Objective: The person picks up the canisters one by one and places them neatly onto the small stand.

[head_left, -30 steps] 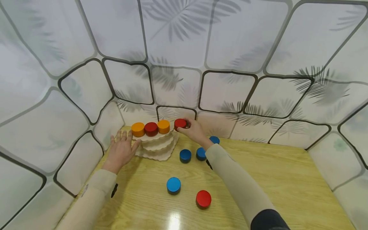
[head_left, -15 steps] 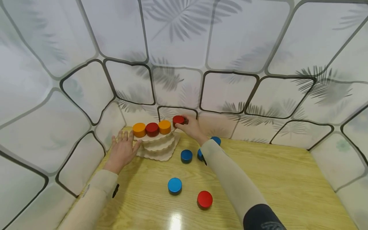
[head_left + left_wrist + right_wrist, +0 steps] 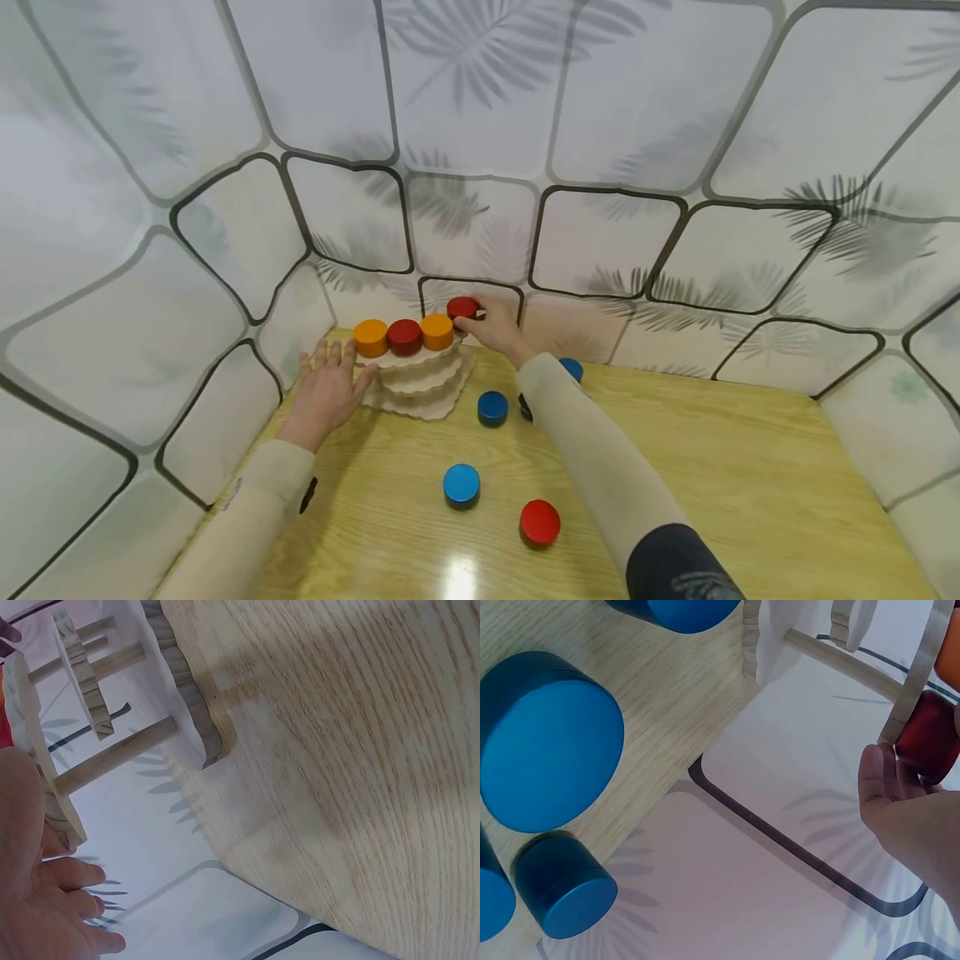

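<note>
A three-tiered wooden stand [image 3: 424, 405] with scalloped edges sits in the back left corner of the table. Along its top tier, from the left, are an orange tin [image 3: 371, 338], a red tin [image 3: 404, 337] and another orange tin [image 3: 437, 332]. My right hand [image 3: 497, 327] pinches a small round red tin [image 3: 461, 307] at that tier's right end; in the right wrist view this tin [image 3: 928, 737] touches the board. My left hand [image 3: 322, 396] lies with spread fingers against the stand's left side, fingertips beside the first orange tin.
Blue tins [image 3: 492, 408] stand on the table [image 3: 720, 475] right of the stand, some partly behind my right sleeve. Nearer are a lighter blue tin [image 3: 461, 485] and a bright red tin [image 3: 540, 523]. Patterned walls [image 3: 600, 242] close off the back and both sides.
My right hand has moved left and slightly back with the red tin, bringing it beside the right-hand orange tin. The left hand stays at the stand. The head view has shifted slightly.
</note>
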`<state>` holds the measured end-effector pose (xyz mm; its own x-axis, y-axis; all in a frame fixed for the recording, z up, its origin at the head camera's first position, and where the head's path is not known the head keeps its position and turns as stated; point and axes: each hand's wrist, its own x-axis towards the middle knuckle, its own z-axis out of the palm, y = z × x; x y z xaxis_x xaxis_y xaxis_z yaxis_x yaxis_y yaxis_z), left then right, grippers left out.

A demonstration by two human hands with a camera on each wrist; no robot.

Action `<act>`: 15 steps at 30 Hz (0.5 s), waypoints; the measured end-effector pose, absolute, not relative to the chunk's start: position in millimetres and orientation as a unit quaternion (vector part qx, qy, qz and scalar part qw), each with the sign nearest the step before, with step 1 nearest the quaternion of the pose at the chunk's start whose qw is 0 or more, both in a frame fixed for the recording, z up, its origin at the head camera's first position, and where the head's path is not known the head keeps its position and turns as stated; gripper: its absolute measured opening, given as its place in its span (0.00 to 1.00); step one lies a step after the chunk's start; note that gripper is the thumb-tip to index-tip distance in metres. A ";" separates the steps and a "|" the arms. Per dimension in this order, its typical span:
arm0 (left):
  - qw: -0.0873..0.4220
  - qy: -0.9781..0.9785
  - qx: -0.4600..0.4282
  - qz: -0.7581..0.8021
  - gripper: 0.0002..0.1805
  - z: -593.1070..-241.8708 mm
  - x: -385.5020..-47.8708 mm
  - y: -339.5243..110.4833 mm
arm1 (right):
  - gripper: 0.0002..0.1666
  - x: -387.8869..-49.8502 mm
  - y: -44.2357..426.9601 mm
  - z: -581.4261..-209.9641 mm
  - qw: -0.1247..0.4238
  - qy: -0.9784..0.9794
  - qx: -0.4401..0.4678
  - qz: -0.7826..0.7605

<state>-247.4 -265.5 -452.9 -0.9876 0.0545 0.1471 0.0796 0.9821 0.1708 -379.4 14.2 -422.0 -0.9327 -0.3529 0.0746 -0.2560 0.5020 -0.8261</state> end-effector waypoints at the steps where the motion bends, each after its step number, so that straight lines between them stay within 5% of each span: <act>1: 0.072 -0.993 -0.034 -0.087 0.41 -452.8 -247.3 -265.1 | 0.29 -379.8 13.7 -422.0 0.050 0.867 -0.180 -0.461; 15: 0.077 -0.993 -0.030 -0.083 0.40 -453.7 -247.7 -265.8 | 0.32 -380.7 10.1 -420.3 0.059 0.882 -0.190 -0.427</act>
<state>-247.7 -265.8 -453.7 -0.9862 0.0475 0.1586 0.0732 0.9843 0.1605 -380.7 10.1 -420.3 -0.9207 -0.3859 0.0589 -0.2853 0.5621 -0.7763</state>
